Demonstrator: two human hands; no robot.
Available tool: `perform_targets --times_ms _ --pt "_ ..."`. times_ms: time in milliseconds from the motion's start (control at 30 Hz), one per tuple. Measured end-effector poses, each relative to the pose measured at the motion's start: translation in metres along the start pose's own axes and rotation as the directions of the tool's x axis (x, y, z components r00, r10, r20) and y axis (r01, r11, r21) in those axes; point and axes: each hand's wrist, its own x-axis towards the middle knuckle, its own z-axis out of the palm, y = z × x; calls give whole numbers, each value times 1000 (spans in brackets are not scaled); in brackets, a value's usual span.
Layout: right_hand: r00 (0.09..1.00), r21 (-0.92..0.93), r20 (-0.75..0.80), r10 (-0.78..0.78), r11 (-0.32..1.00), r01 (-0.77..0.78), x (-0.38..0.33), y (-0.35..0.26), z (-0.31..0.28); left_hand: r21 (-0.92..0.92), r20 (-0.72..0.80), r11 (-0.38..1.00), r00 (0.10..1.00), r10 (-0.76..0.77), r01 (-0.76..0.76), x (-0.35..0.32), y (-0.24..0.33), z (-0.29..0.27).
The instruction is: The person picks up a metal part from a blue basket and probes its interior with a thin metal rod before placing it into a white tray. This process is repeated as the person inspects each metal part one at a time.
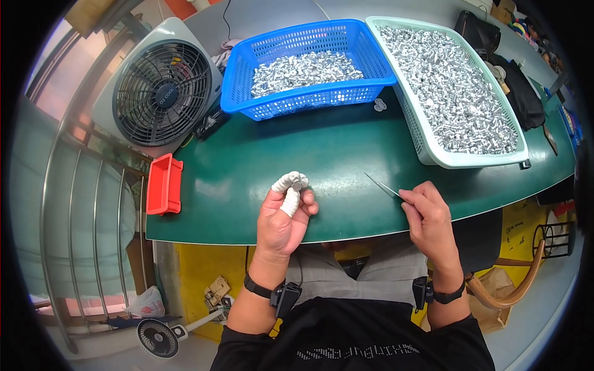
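Observation:
White finger covers wrap the thumb and a finger of my left hand (288,207), which is raised above the near edge of the green table (266,142). Those fingertips pinch a small silvery metal part (298,185), partly hidden by the covers. To its right, my right hand (428,210) grips a thin pointed metal tool (380,183) near its rear end. The tool's tip points up and left, apart from the left hand. Whether it is a pick or closed tweezers does not show.
Behind my hands stand a blue basket (309,93) and a pale green basket (417,133), both holding many small metal parts. A few loose discs (380,105) lie beside the blue one. A red bin (164,185) and a box fan (164,93) are at left.

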Motion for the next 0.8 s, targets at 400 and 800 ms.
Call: perform_targets --times_ms 400,800 --pt "991 200 -125 37 980 -12 -12 32 -15 443 -49 894 995 92 -60 47 42 63" --pt "982 231 -186 -40 969 83 -20 45 -15 964 -84 -241 988 130 113 222 90 107"
